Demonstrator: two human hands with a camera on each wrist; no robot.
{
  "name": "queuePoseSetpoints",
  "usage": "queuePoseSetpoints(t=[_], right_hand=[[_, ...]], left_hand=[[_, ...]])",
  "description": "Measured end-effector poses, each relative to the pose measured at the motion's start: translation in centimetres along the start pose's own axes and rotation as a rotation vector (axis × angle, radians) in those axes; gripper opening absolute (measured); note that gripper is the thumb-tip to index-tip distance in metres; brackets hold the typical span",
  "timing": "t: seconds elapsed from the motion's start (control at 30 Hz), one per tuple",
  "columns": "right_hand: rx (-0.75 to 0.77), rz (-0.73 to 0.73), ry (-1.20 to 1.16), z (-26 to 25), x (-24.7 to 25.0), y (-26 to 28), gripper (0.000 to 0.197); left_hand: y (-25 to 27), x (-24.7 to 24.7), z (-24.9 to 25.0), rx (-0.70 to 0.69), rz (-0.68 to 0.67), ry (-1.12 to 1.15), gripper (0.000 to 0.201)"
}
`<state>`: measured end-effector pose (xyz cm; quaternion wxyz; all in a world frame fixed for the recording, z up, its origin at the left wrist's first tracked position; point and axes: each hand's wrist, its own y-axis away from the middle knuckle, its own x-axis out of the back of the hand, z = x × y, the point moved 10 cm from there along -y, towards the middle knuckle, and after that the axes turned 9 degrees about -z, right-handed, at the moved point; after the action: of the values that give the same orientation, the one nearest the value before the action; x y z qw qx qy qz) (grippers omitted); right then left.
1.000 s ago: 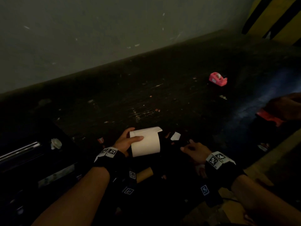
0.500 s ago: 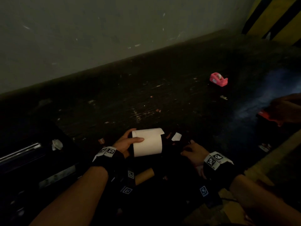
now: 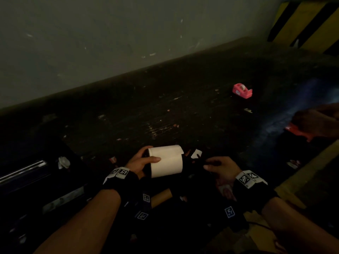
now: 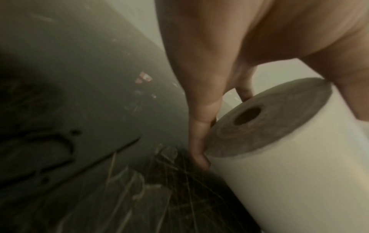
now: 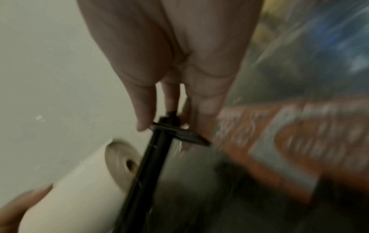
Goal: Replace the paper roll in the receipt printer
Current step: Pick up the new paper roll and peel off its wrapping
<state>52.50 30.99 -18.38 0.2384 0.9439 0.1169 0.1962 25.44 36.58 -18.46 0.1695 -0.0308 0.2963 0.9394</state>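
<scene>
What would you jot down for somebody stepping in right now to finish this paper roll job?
Left hand: grips the white paper roll, held on its side above the dark table.
Right hand: pinches the flanged end of a black spindle; its far end lies beside the roll's core hole, whether it has entered I cannot tell.
Nearby: a brown tube, perhaps an empty core, below the hands; dark machine at left, possibly the printer; pink tape dispenser far off.
Done: new roll and spindle in hand.
Left: thread the spindle, seat the roll in the printer, feed the paper, close it.

paper roll (image 3: 166,163) left of spindle (image 5: 147,165)
</scene>
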Motion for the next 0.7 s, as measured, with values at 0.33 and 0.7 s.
queuePoseSetpoints(t=[0.33,0.7], right_hand=[[0.253,0.452,-0.096,-5.6,7.1,4.6,0.041],[0.441,0.567,-0.296,-12.9,8.7,7.0,0.039]], left_hand=[[1.6,-0.4,4.8,-0.187,-0.003,0.052,0.049],[5.7,-1.3,11.9,-0.379,-0.040,0.086,0.063]])
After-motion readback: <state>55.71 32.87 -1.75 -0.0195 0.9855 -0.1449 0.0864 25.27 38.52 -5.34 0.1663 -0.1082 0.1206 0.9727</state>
